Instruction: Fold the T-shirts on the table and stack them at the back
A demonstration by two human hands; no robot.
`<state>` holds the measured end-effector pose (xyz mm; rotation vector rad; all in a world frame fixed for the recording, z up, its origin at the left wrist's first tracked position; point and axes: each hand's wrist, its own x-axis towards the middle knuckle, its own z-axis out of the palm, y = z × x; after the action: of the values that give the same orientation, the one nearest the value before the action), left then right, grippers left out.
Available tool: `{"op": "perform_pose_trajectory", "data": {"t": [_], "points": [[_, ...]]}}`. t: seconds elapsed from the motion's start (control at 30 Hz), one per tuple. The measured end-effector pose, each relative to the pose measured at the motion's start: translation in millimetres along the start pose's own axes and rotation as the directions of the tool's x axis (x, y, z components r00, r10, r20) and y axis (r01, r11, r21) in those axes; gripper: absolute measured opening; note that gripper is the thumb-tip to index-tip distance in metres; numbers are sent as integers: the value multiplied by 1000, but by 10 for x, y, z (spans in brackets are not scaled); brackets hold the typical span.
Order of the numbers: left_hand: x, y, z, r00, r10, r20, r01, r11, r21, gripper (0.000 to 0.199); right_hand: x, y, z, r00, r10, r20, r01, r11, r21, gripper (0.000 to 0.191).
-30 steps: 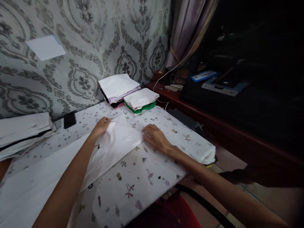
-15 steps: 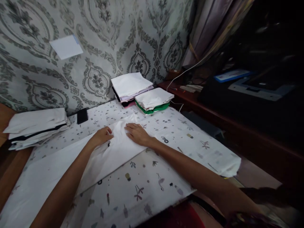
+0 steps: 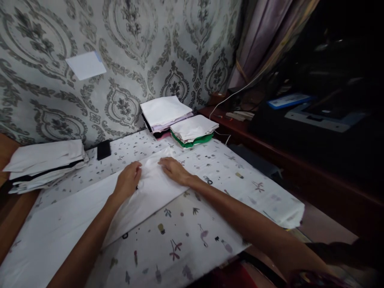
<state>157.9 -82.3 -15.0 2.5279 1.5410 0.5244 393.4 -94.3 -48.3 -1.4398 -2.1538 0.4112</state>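
A long white cloth (image 3: pixel 150 194) lies across the patterned bed sheet, with wrinkles gathered between my two hands. My left hand (image 3: pixel 129 179) rests on its left part, fingers curled together on the fabric. On the right part, my right hand (image 3: pixel 175 170) has its fingers bent and close together, the fingertips pressing on the cloth near its far end. Whether either hand pinches a fold of the fabric is hard to make out. A small dark spot shows beside my left hand.
Folded cloth stacks stand at the left (image 3: pixel 48 158), at the back (image 3: pixel 165 112) and beside it, with a green layer (image 3: pixel 195 128). A black phone (image 3: pixel 103 150) lies near the patterned wall. A dark red wooden ledge (image 3: pixel 264 148) with a white cable runs along the right.
My left hand has turned more upright and its fingers have drawn together. My right hand's fingers are more bent. The view has tilted slightly upward.
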Motion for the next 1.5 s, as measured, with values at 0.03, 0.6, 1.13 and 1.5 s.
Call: {"op": "perform_pose_trajectory", "data": {"t": [0.03,0.6,1.13,1.5], "points": [[2,40,53,997,78,6,-78,996,-32,30,48,31,-38,998,48,-37,-48,999,14,36],[-16,-171,113,980,-190,62,200,940,-276,38,311,165,-259,900,425,-100,-436,882,-179,23],[-130,-160,-121,953,-239,185,266,954,-137,5,579,-118,137,973,213,-88,-219,973,-68,22],[-333,-52,-19,976,-210,55,208,977,48,41,570,-73,233,978,103,-183,-135,976,-171,40]]}}
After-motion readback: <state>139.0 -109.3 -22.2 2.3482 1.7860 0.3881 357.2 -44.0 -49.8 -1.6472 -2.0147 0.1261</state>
